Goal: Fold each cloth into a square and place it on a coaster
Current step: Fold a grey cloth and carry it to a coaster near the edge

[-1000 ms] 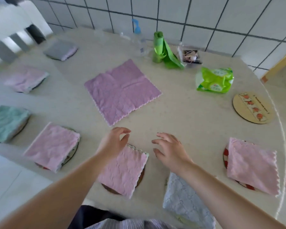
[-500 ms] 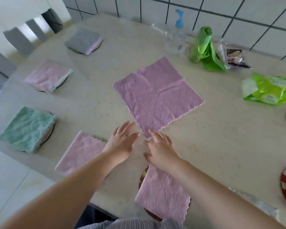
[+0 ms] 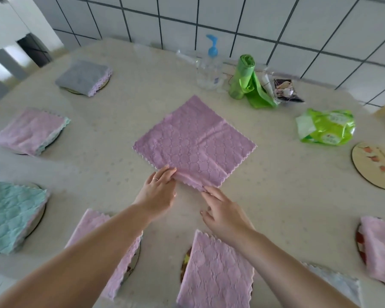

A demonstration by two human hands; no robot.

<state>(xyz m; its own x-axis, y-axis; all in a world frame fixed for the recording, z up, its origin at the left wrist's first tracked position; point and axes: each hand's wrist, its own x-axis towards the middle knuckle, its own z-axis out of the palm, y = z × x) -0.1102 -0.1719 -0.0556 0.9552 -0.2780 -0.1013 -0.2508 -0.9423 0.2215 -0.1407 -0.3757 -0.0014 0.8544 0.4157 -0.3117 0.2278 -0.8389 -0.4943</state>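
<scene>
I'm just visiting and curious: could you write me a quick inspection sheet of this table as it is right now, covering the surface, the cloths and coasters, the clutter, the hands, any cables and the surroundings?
Surface: pale round table, dry as far as visible.
Job's things: unfolded purple cloth lies flat mid-table; folded cloths sit on coasters round the edge, such as the grey one and the green one; one bare coaster at right.
Clutter: spray bottle, green bag roll, green packet, by the wall.
Hands: left hand pinches the cloth's near corner; right hand touches its near edge.
Cables: nothing seen.
Surroundings: white tiled wall.
</scene>
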